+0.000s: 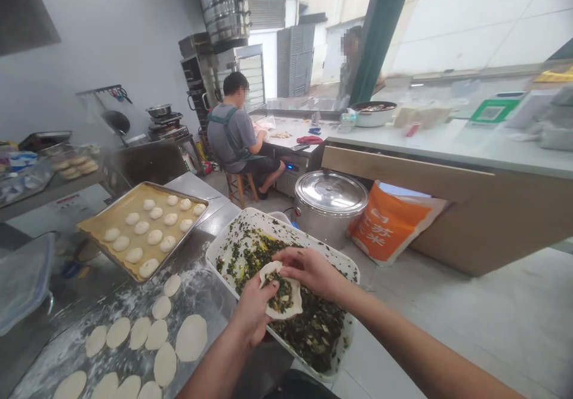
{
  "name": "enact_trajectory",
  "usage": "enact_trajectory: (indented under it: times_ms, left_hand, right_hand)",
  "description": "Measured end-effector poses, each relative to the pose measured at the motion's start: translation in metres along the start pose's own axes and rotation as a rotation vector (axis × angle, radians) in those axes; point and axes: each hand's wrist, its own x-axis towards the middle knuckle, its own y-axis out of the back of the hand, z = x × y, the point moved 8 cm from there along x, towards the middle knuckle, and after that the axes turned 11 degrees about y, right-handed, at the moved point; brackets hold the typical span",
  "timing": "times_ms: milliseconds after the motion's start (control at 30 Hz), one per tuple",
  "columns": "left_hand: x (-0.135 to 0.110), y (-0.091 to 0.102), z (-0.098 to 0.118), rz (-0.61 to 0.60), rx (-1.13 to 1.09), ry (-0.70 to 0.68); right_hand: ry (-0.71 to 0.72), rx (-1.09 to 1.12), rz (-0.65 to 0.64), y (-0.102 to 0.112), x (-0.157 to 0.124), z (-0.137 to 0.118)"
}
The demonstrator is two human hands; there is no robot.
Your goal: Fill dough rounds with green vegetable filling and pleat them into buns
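- Fingers (268, 288) of the left hand (251, 314) curl narrowly around one side of a round dough wrapper (285, 312), cupping it from below.
- Fingers (298, 260) of the right hand (311, 272) lie over the wrapper's upper edge, close together and pressing on it; both hands touch the wrapper.
- Wrapper sits between the hands, directly above a white plastic tray (286, 236), folded partly upward, with a dark green chopped filling (281, 294) showing in its centre.
- Tray holds a large heap of the same leafy filling (311, 334), glistening with oil in places.
- Left of the tray, flattened dough rounds (191, 338) lie on a flour-dusted stainless steel table (201, 220).
- Farther along the table, a metal baking sheet (117, 199) lined with paper carries rows of smooth white dough balls (154, 237).
- Right of the tray, on the floor, stand a steel lidded pot (331, 199) and an orange sack (389, 223), the pot just beyond the tray.
- Farther off, a seated co-worker (233, 133) in a grey T-shirt and apron works at a separate table (290, 139), on a wooden stool (239, 187).
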Motion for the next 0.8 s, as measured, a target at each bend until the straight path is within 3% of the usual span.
enact_trajectory:
  times_ms: [167,367,500,633,700,800]
  left_hand:
    - [0.0,-0.006,-0.005,-0.007,0.089,0.029]
    - [0.01,-0.009,-0.006,-0.062,0.226,0.014]
    - [0.009,-0.006,-0.004,-0.129,0.128,0.133]
    - [-0.003,-0.016,0.012,-0.336,-0.113,0.002]
    - [-0.002,-0.012,0.012,-0.285,-0.105,-0.068]
    - [0.006,0.001,0.002,-0.107,0.022,-0.056]
  right_hand:
    - [0.129,-0.11,-0.065,0.002,-0.001,-0.024]
    - [0.033,-0.09,-0.151,-0.004,-0.002,-0.018]
    - [0.026,-0.169,-0.044,0.003,-0.001,-0.005]
    - [-0.063,-0.108,0.08,0.01,-0.005,0.011]
    - [-0.036,-0.12,0.056,0.008,-0.005,0.007]
    - [0.09,-0.241,-0.075,0.0,-0.002,-0.01]
